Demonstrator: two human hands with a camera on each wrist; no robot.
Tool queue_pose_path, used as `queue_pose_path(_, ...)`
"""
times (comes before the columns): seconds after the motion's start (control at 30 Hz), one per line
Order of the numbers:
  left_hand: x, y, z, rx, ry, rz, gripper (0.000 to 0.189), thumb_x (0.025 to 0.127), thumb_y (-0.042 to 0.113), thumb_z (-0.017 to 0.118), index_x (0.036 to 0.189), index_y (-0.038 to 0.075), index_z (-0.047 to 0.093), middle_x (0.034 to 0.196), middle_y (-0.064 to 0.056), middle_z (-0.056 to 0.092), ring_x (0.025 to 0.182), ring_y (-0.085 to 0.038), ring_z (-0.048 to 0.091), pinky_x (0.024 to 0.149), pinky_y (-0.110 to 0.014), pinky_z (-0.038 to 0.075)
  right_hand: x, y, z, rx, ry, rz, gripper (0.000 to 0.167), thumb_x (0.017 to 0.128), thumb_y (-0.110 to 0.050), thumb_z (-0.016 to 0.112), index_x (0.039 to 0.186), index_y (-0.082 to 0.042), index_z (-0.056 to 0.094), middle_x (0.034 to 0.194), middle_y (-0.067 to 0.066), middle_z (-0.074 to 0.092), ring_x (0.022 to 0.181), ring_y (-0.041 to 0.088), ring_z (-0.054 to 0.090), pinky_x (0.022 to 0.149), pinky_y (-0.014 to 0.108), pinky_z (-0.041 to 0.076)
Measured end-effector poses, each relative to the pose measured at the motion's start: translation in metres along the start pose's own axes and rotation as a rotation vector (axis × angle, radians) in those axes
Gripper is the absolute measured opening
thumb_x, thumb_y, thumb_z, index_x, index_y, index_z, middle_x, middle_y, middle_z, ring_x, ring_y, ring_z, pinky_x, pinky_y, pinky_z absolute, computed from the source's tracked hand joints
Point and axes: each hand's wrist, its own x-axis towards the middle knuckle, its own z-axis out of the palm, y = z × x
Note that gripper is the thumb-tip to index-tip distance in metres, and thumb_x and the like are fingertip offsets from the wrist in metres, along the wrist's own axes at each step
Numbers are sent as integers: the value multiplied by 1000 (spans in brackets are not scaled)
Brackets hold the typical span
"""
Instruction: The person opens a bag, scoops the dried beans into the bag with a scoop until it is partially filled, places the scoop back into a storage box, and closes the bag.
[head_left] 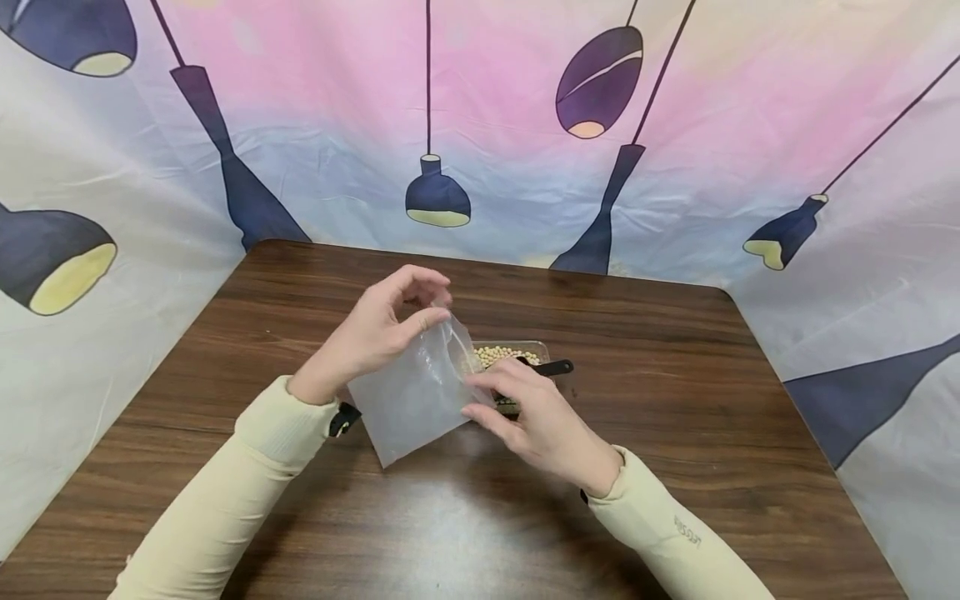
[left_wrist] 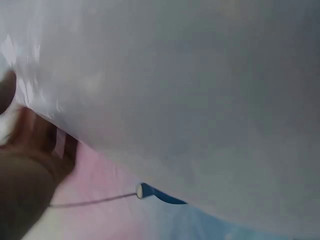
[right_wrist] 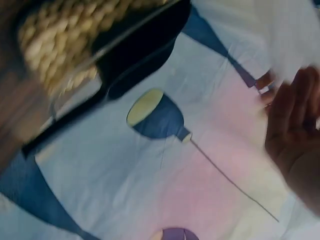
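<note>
A translucent, frosted plastic bag point(head_left: 412, 404) hangs tilted between both hands, its lower corner toward the table's front. My left hand point(head_left: 367, 329) pinches the bag's upper edge between thumb and fingers. At the opposite edge, my right hand point(head_left: 536, 417) grips the plastic with thumb and fingertips. Behind the bag and right hand sits a clear container point(head_left: 542, 347) of pale round beans point(head_left: 498, 356), partly hidden. A black scoop point(right_wrist: 142, 57) lies over the beans, its handle point(head_left: 557, 367) sticking out past the container's right side. The bag fills most of the left wrist view.
The brown wood-grain table point(head_left: 675, 400) extends around the container. A fabric backdrop point(head_left: 337, 100) with painted lamps closes off the back and both sides. A dark wrist strap point(head_left: 343, 419) shows at the left cuff.
</note>
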Motion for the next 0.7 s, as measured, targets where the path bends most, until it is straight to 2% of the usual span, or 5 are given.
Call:
queue_pose_path(0.1,-6,2,9,217,-17,-21,58,96,25,63,142,2,35,140,-15,42,129,-27,41,106,-48,32,2,-3,3,68,72,133,33,86,-13,75,117,-6,68,98,-1,64,83,10,55,72,26,49)
queue_pose_path(0.23,-16,6,15,419,-164,-31,105,87,58,63,155,5,3,160,-12,5,146,-26,7,114,-56,10,4,-6,4,188,93,278,40,87,-11,73,125,-5,65,98,-1,63,83,11,58,72,31,52)
queue_pose_path(0.5,-19,-4,14,331,-322,-76,145,56,81,70,154,11,-12,162,-8,-2,147,-24,1,115,-53,8,4,-7,15,222,38,273,40,90,-9,70,128,-2,61,116,6,62,85,14,61,73,27,52)
queue_pose_path(0.6,-21,-9,16,309,-339,-55,149,50,88,61,155,8,-9,161,-13,4,146,-27,7,114,-54,12,4,-8,18,229,45,259,38,90,-10,70,127,-4,61,117,4,61,87,13,60,74,27,52)
queue_pose_path(0.7,-22,-12,17,304,-325,-44,152,48,84,69,155,9,-8,158,-15,13,143,-27,15,113,-54,17,4,-10,20,238,50,243,36,91,-10,69,126,-6,62,117,3,61,89,13,59,75,27,52)
